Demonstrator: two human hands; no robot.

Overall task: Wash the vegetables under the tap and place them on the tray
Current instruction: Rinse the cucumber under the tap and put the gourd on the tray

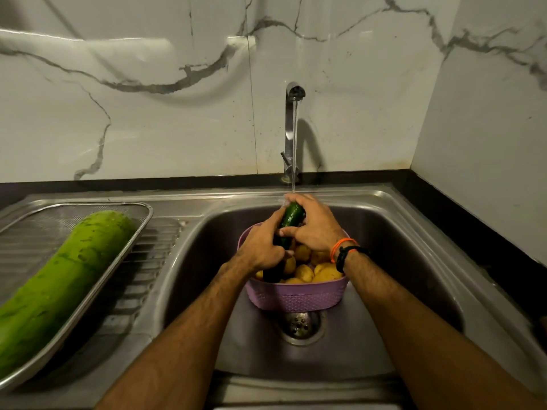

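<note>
Done: one large pale-green bottle gourd [59, 279] lies lengthwise on the shallow stainless-steel mesh tray [142, 220] on the drainboard left of the basin; judged as washed and placed.
In hand: a dark green cucumber [291, 216] held tilted under the water stream [294, 149] from the chrome tap [291, 125], above the basket.
Left hand [260, 247]: fingers curled round the cucumber's lower part, gripping it.
Right hand [313, 223]: fingers wrapped over the cucumber's upper end, thumb across it; probably rubbing it.
Left to wash: a heap of yellow-brown potatoes [313, 270] in the round lilac plastic basket [296, 294], which sits in the steel sink [414, 276] near the drain [300, 324].
Progress: early; one vegetable on the tray, one being rinsed, the potatoes apparently untouched.
Next, as a judgement: carry the cucumber left to the tray beside the gourd.
</note>
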